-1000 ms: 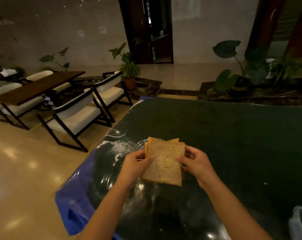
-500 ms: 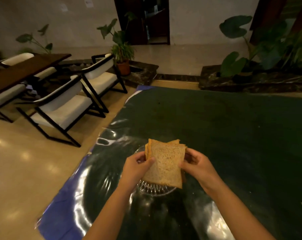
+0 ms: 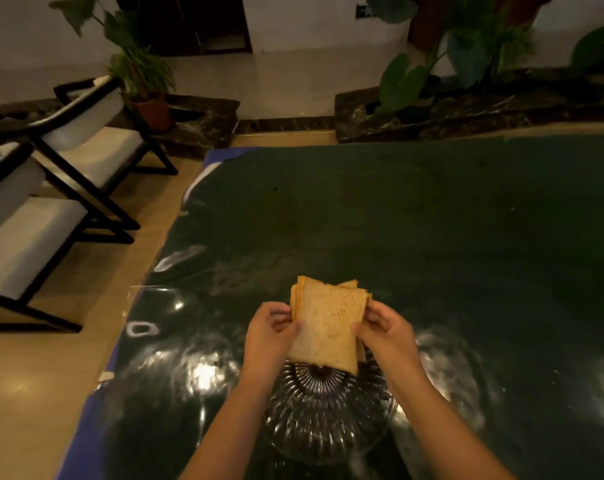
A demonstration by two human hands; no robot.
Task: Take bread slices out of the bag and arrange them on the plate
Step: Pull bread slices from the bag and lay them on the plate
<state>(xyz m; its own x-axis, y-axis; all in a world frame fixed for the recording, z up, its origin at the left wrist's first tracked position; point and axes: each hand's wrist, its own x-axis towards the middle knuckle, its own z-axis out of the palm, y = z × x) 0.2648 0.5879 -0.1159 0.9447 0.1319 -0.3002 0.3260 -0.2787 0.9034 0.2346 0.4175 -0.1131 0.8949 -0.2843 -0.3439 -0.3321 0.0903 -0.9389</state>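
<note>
Bread slices: a small stack of tan, square, soft wholemeal bread slices (image 3: 328, 327) is held upright in the air, above the far edge of a clear ribbed glass plate (image 3: 328, 414); several brown crust edges are seen fanned at the top and left side, so more than one slice is judged to be in the stack, though the count cannot be told.
Left hand: the left hand (image 3: 269, 337) is closed on the stack's left edge, thumb across the front face, fingers behind.
Right hand: the right hand (image 3: 385, 336) is pinched on the right edge in the same way.
Plate: it is set on a dark green table cover (image 3: 432, 220) overlaid with glossy clear plastic; nothing is seen lying on it yet.
Bag: no bag is seen in this view.
Step in hand: removal from the bag appears done; the slices are being carried over the plate, and arranging is judged not yet begun.
Next move: the stack would need to be lowered and tilted flat, then the slices separated one at a time and laid within the rim.
Handling: the bread looks soft and bendable, so a light grip is called for; a hard pinch could dent or tear it.
Risk: a loose rear slice could slip from the fan.
</note>
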